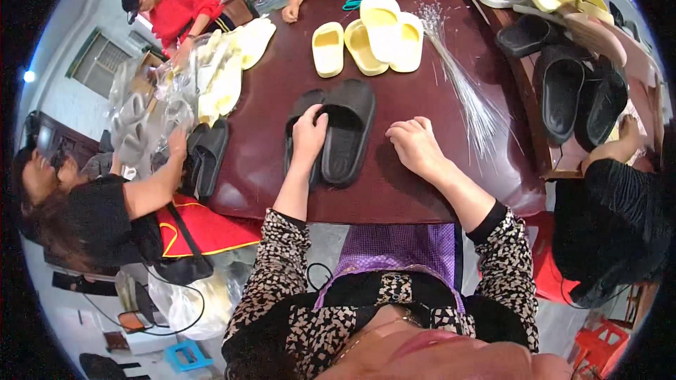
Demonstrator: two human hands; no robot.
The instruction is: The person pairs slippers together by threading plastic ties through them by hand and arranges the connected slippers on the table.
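A pair of black slides lies side by side on the dark red table, the right slide (348, 131) partly over the left slide (294, 124). My left hand (308, 136) is closed at the inner edge of the straps, fingers and thumb gripping the left slide, whose middle it covers. To the right of the pair, my right hand (417, 148) hangs over the table with its fingers curled together. Whatever it holds, if anything, is hidden. Farther right lies a fanned bundle of thin clear plastic strands (461, 91).
Pale yellow slides (380, 32) and green-handled scissors (351, 5) lie at the far side. More yellow slides (224, 74) are piled left, beside a co-worker's arm (158, 176). A raised wooden rack (546, 130) with slides stands right, near another person's hand (620, 144).
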